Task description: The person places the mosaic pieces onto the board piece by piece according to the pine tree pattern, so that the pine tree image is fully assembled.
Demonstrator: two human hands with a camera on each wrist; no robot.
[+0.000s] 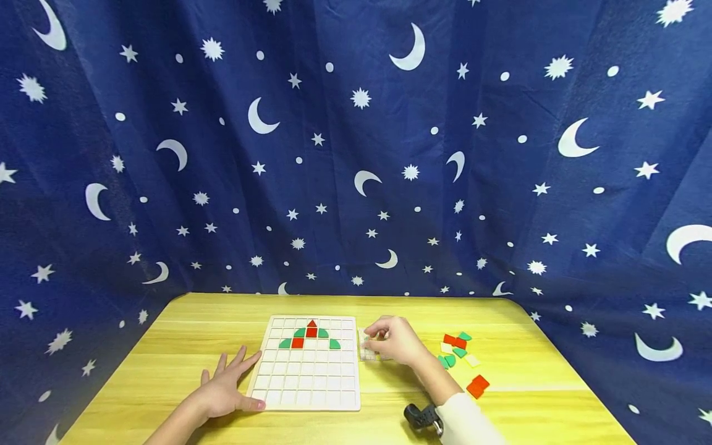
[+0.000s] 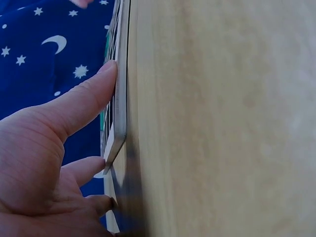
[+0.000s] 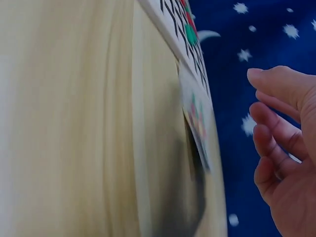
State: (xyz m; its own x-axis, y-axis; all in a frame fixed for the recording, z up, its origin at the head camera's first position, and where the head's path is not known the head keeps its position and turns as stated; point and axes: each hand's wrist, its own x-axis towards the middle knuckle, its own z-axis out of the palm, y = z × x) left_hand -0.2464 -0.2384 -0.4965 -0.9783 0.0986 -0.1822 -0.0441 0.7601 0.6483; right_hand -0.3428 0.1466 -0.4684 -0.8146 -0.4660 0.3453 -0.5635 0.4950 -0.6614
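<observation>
A white grid board [image 1: 306, 386] lies on the table with a small pattern of pieces near its top: a red triangle [image 1: 312, 324], red squares [image 1: 297, 343] and several green quarter-round pieces [image 1: 334, 344]. My left hand [image 1: 222, 389] rests at the board's left edge with its fingers spread; in the left wrist view the thumb [image 2: 91, 96] lies against the board's rim. Just right of the board is a pattern card [image 1: 368, 353], partly hidden under my right hand [image 1: 397, 342]. In the right wrist view that hand's fingers [image 3: 266, 116] curve loosely above the card, holding nothing visible.
Loose red, green and cream pieces [image 1: 458, 353] lie scattered to the right of my right hand. A small red stack [image 1: 478, 386] sits nearer the front. A black device [image 1: 421, 416] is by the right sleeve. A starry blue curtain [image 1: 356, 148] hangs behind the table.
</observation>
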